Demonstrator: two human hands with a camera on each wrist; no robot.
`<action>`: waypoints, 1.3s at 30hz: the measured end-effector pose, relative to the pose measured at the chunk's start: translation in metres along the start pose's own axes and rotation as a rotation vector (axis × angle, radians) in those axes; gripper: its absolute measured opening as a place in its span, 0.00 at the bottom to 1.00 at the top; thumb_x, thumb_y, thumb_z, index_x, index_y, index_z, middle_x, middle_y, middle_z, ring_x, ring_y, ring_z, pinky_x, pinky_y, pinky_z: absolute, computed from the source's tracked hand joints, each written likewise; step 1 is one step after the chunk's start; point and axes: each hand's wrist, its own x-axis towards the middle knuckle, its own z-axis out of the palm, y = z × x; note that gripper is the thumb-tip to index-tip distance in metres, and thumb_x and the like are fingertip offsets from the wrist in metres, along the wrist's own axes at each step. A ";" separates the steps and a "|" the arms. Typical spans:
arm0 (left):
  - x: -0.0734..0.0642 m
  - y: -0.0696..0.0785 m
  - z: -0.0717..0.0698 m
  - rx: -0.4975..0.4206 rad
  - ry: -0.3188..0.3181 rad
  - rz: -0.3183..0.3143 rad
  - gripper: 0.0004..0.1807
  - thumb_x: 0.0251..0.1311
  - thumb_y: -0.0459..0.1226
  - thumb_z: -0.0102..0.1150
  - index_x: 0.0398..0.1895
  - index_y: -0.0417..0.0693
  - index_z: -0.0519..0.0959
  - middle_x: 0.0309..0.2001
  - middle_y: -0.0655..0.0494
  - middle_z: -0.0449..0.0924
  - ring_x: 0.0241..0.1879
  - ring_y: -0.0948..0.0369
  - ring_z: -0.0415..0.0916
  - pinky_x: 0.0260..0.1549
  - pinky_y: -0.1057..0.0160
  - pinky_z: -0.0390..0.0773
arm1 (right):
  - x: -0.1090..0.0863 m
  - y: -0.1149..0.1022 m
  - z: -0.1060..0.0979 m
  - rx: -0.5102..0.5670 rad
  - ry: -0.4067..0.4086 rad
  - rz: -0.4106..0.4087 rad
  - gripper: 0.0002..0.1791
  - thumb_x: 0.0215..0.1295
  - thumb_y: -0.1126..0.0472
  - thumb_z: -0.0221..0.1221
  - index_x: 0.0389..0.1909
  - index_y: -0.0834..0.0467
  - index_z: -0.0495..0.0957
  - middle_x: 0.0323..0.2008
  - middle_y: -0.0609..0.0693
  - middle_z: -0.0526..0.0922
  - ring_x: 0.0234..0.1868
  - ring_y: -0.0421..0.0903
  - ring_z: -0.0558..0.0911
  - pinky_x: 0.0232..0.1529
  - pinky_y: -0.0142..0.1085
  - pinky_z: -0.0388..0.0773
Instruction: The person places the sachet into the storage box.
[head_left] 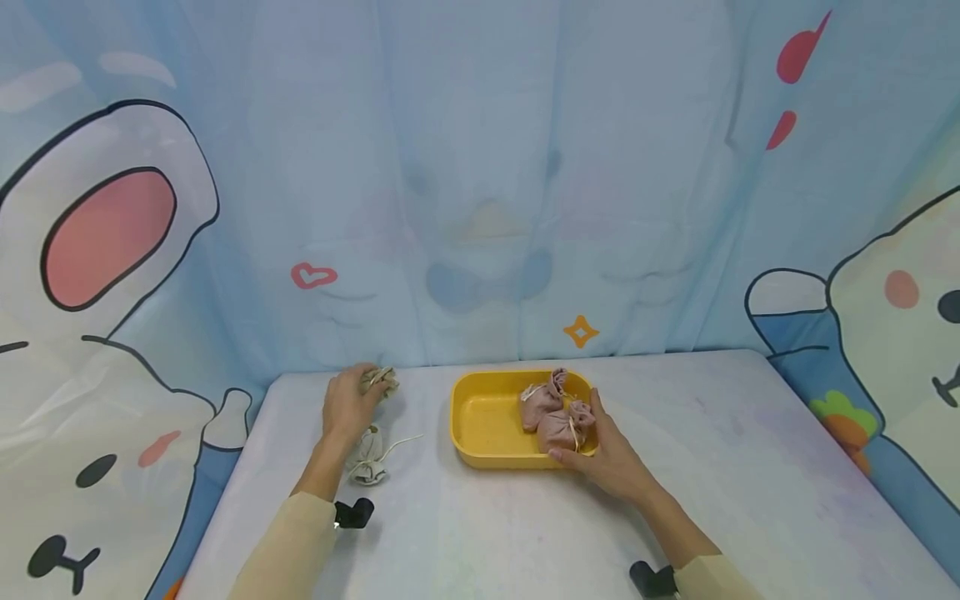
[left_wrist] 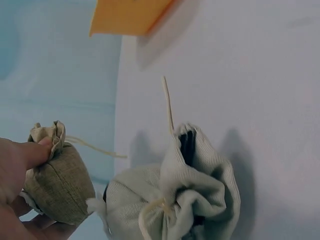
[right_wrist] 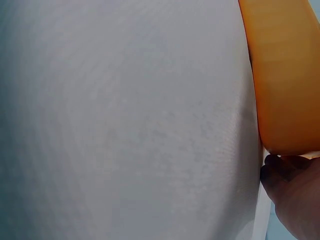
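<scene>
My left hand [head_left: 348, 407] grips a small olive-brown drawstring pouch [head_left: 381, 382] near the table's back left; in the left wrist view the thumb presses on the neck of that pouch [left_wrist: 62, 187]. Closer to the front lies a pale grey-green pouch [head_left: 367, 458], its cord trailing to the right. In the middle stands a yellow plastic tray [head_left: 480, 457], with two dusty-pink pouches, one [head_left: 537, 407] behind the other [head_left: 558, 432], at its right end. My right hand [head_left: 611, 454] holds the tray's right end, thumb at the front rim. The right wrist view shows those fingertips at the tray's corner [right_wrist: 290, 100].
A white cloth covers the table [head_left: 510, 533]. Behind it hangs a light blue cartoon-print curtain [head_left: 480, 150], which also runs down both sides. A black wrist camera mount [head_left: 354, 512] sits by the left sleeve, another [head_left: 651, 578] by the right.
</scene>
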 end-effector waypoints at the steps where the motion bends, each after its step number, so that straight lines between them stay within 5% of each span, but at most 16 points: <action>1: 0.000 0.002 0.000 -0.017 -0.002 0.003 0.23 0.69 0.43 0.67 0.63 0.42 0.81 0.60 0.41 0.83 0.59 0.43 0.79 0.55 0.43 0.77 | 0.000 0.000 0.000 0.001 0.000 0.001 0.75 0.59 0.32 0.70 0.83 0.51 0.21 0.85 0.62 0.35 0.84 0.67 0.42 0.77 0.68 0.47; 17: -0.001 0.034 0.010 -0.113 -0.036 0.072 0.21 0.68 0.43 0.68 0.60 0.44 0.83 0.57 0.46 0.84 0.55 0.48 0.80 0.53 0.46 0.78 | -0.002 -0.002 -0.001 0.000 0.002 0.009 0.74 0.60 0.32 0.69 0.83 0.52 0.21 0.84 0.63 0.35 0.83 0.67 0.42 0.77 0.67 0.47; 34: 0.001 0.049 0.019 -0.154 -0.044 0.088 0.19 0.68 0.44 0.69 0.58 0.47 0.84 0.54 0.49 0.86 0.55 0.50 0.81 0.55 0.48 0.79 | -0.001 -0.003 -0.002 0.010 -0.002 0.010 0.74 0.60 0.32 0.69 0.83 0.52 0.21 0.84 0.63 0.35 0.83 0.67 0.42 0.77 0.67 0.47; 39: -0.001 0.055 0.027 -0.179 -0.065 0.103 0.21 0.69 0.45 0.68 0.60 0.47 0.83 0.55 0.49 0.84 0.53 0.51 0.80 0.49 0.50 0.81 | -0.002 -0.004 -0.002 0.008 -0.002 0.020 0.74 0.60 0.33 0.70 0.83 0.53 0.22 0.84 0.63 0.35 0.83 0.67 0.42 0.78 0.67 0.47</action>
